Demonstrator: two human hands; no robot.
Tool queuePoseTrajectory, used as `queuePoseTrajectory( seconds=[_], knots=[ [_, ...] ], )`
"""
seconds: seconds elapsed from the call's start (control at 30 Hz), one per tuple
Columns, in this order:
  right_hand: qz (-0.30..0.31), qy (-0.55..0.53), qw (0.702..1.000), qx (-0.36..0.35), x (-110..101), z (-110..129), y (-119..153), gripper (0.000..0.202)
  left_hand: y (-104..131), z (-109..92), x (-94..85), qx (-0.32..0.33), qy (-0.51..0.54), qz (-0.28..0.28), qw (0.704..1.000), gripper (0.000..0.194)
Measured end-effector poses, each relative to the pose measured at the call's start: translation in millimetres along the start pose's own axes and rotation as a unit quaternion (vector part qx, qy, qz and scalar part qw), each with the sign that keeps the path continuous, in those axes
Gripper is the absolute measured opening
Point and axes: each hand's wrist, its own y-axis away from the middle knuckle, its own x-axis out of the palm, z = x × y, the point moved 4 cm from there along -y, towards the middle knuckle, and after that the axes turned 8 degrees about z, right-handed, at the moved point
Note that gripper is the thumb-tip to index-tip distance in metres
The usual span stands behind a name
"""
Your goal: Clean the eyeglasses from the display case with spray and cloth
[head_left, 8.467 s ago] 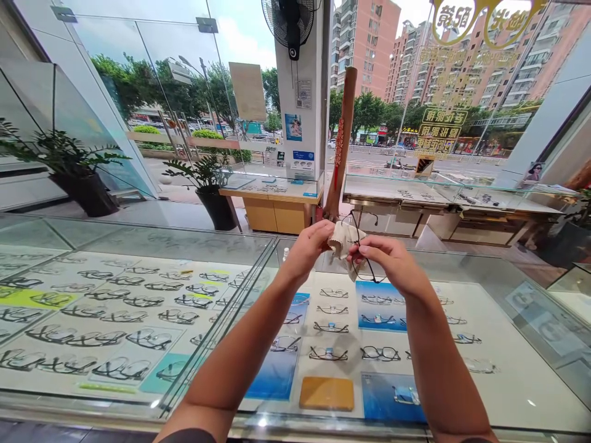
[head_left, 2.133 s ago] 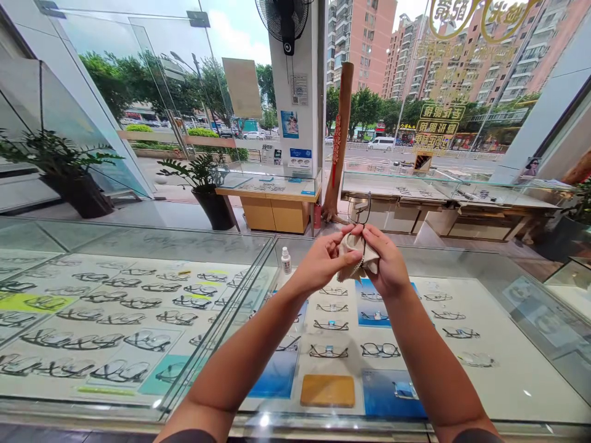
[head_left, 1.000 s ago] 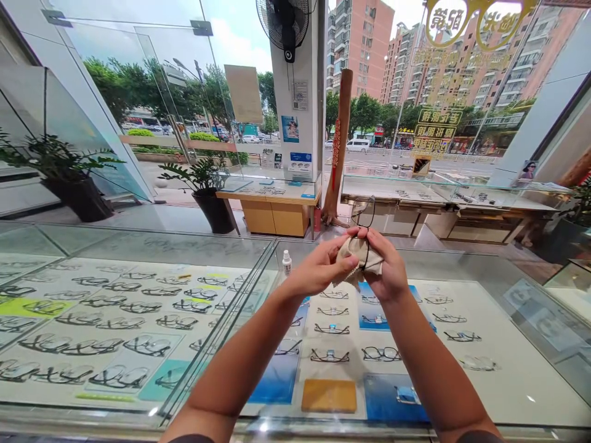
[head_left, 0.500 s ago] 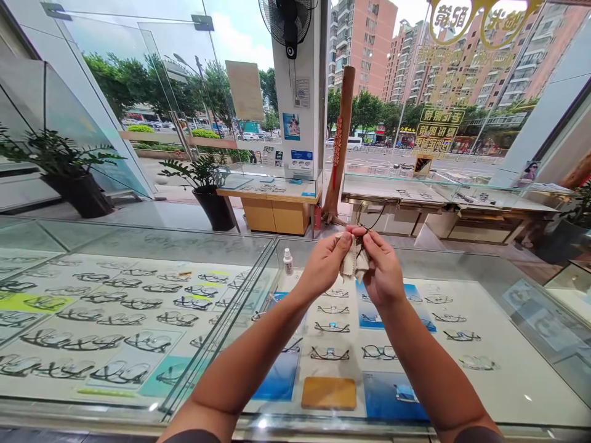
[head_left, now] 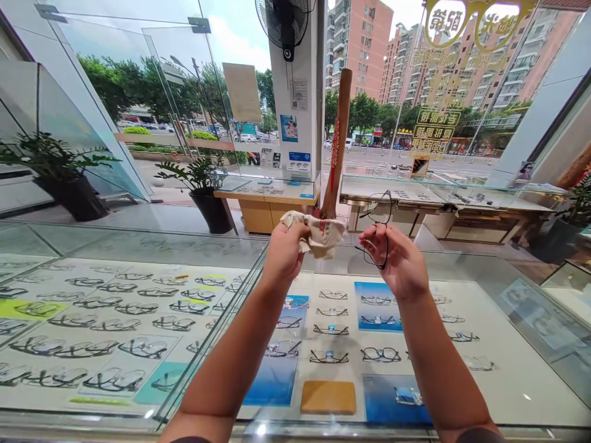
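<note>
My left hand (head_left: 285,251) is closed on a beige cleaning cloth (head_left: 327,237), which fans out to the right of my fingers. Apart from it, my right hand (head_left: 401,258) pinches a pair of dark thin-rimmed eyeglasses (head_left: 386,208) near the middle of the frame. The glasses stand on end, one lens above my fingers and the other below, with the temples pointing left. Both hands are raised over the glass display counter (head_left: 397,255).
Rows of eyeglass frames (head_left: 329,355) lie inside the counter, beside a tan block (head_left: 328,397) and blue cards (head_left: 377,289). Farther off stand a wooden cabinet (head_left: 258,215), a carved trunk (head_left: 340,135) and potted plants (head_left: 210,206). A fan (head_left: 287,27) hangs on the pillar.
My hands have come apart. The left moved leftward with the cloth, now spread wider and hiding the small white bottle; the right moved rightward with the eyeglasses, now plainly visible.
</note>
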Motion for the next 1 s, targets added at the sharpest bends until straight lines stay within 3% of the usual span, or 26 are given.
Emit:
queuePoseTrajectory(
  seconds=[0.17, 0.27, 0.37, 0.43, 0.57, 0.7, 0.77, 0.9, 1.0],
  knots=[
    [0.022, 0.048, 0.999, 0.009, 1, 7, 3, 0.019, 2, -10, -7.3, 0.048, -0.035, -0.025, 0.998, 0.031],
    [0.046, 0.072, 0.996, 0.028, 2, 12, 6, 0.019, 6, -13, -3.4, 0.072, -0.099, 0.039, 0.992, 0.043],
    [0.076, 0.083, 0.993, 0.033, 5, 16, 7, 0.019, 12, -15, 3.6, 0.113, -0.205, 0.124, 0.964, 0.060],
    [0.090, 0.083, 0.992, 0.037, 7, 17, 8, 0.019, 18, -19, 7.3, 0.148, -0.275, 0.156, 0.937, 0.055],
    [0.095, 0.085, 0.991, 0.048, 9, 18, 8, 0.019, 29, -30, 12.2, 0.229, -0.384, 0.164, 0.880, 0.022],
    [0.097, 0.090, 0.989, 0.072, 8, 16, 8, 0.019, 34, -36, 14.9, 0.273, -0.416, 0.186, 0.848, 0.020],
    [0.106, 0.099, 0.986, 0.086, 7, 16, 7, 0.020, 36, -38, 16.1, 0.288, -0.439, 0.199, 0.827, 0.028],
    [0.143, 0.129, 0.974, 0.119, 6, 13, 7, 0.023, 39, -37, 20.2, 0.323, -0.500, 0.232, 0.769, 0.075],
    [0.176, 0.137, 0.965, 0.136, 6, 10, 10, 0.023, 41, -36, 22.2, 0.338, -0.524, 0.240, 0.744, 0.080]
  ],
)
